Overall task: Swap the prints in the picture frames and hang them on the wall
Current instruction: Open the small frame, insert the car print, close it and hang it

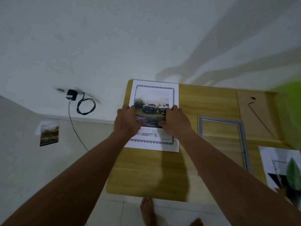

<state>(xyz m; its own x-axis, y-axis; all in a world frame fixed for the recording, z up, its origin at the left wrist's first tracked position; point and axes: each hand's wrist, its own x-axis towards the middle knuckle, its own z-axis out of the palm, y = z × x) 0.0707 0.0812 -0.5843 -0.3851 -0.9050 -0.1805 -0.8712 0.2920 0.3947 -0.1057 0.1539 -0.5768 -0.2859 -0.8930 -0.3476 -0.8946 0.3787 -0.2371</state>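
Observation:
A small print of two off-road cars [152, 110] is held between my left hand [126, 122] and my right hand [175, 120], each gripping one side edge. It hovers over a white sheet with an ornate black border [154, 88] that lies on the wooden table [146, 168]. To the right lies an empty silver picture frame [242, 136]. Beyond it rests a brown frame backing board [257, 115]. A print with a green leaf [283, 168] lies at the table's right edge.
A landscape print [48, 134] lies on the floor at the left. A black charger with a looped cable [78, 101] hangs from a wall socket. My bare feet [148, 211] stand on the tiled floor before the table. Something bright green [291, 108] sits at the far right.

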